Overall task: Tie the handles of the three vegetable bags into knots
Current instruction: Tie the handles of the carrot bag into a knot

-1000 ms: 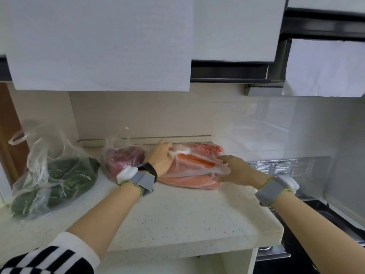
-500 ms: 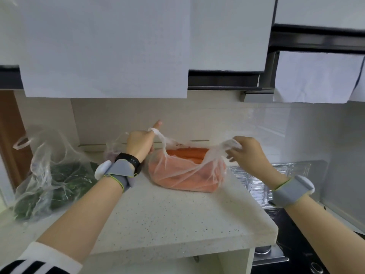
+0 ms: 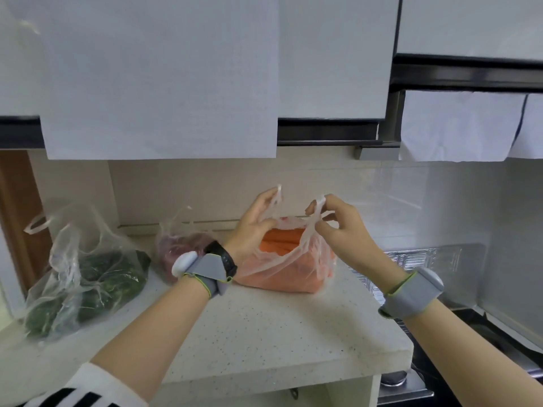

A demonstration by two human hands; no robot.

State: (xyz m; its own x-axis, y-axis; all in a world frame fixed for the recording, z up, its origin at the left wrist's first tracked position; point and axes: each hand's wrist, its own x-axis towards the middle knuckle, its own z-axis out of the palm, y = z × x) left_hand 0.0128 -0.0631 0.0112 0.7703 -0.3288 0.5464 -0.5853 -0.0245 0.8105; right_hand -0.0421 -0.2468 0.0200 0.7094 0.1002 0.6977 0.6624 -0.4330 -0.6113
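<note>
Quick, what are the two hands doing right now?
Left hand: closed on the left handle of the clear plastic bag of orange carrots.
Right hand: pinching that bag's right handle.

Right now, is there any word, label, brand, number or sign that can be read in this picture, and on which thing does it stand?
None can be read.
Clear plastic bag of orange carrots: no print visible.
Clear plastic bag of dark green vegetables: no print visible.
Clear plastic bag of purple vegetables: no print visible.
Black wristband on the left hand: nothing readable shows.
White sheets covering the cabinets: blank.
</note>
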